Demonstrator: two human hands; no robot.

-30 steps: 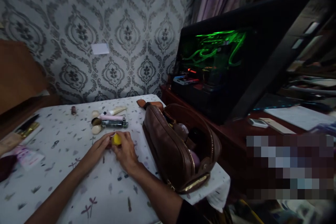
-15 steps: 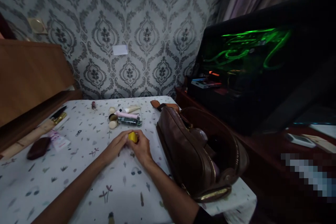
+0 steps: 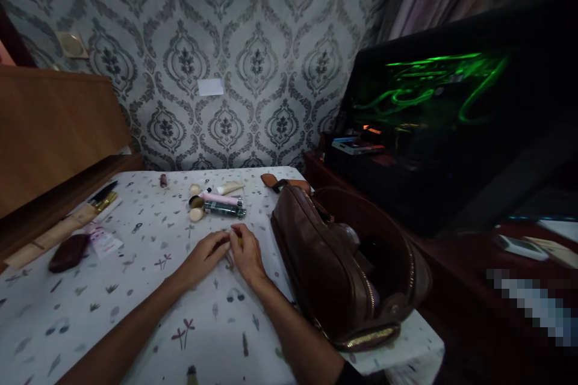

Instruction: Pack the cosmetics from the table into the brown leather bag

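Both my hands rest together on the flower-printed tablecloth. My left hand has its fingers curled in against my right hand, whose fingers close over a small yellow object; only a sliver of it shows between them. An open brown leather bag lies just to the right of my right hand, with items inside it. A cluster of cosmetics, tubes and small round sponges, lies just beyond my hands.
A dark red pouch, a white tube and brushes lie at the table's left. A wooden headboard stands left. A computer case with green lights sits on the desk right, with a remote.
The camera has turned left, bringing more of the table's left side into view. My fingers have closed further over the yellow object, which showed plainly before and is now almost hidden.
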